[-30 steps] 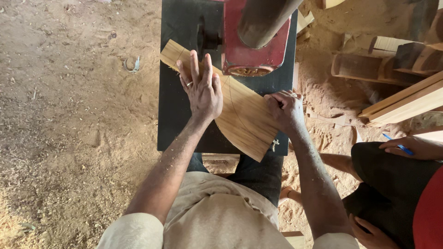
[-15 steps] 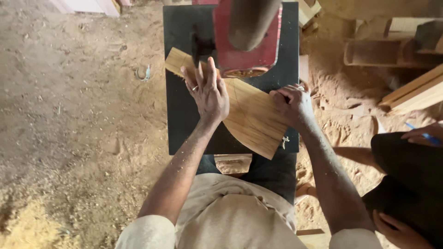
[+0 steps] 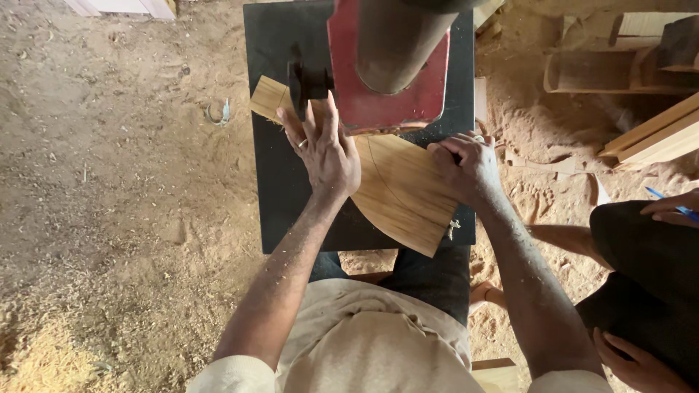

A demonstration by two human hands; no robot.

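Head view: curved-cut pale wooden board (image 3: 400, 193) flat on black machine bench (image 3: 273, 196), now further under red saw housing (image 3: 386, 80). Left hand (image 3: 324, 149) pressed open on it; right hand (image 3: 462, 164) clenched on board edge.

A black square worktop (image 3: 280, 211) carries a pale wooden board (image 3: 404, 189) lying flat on it, one edge curved, its far end running under the red saw housing (image 3: 393, 80). Beneath the worktop is a dirt floor (image 3: 109, 218) strewn with sawdust; a small ring-shaped object (image 3: 217, 111), perhaps metal, lies on the floor to the left.
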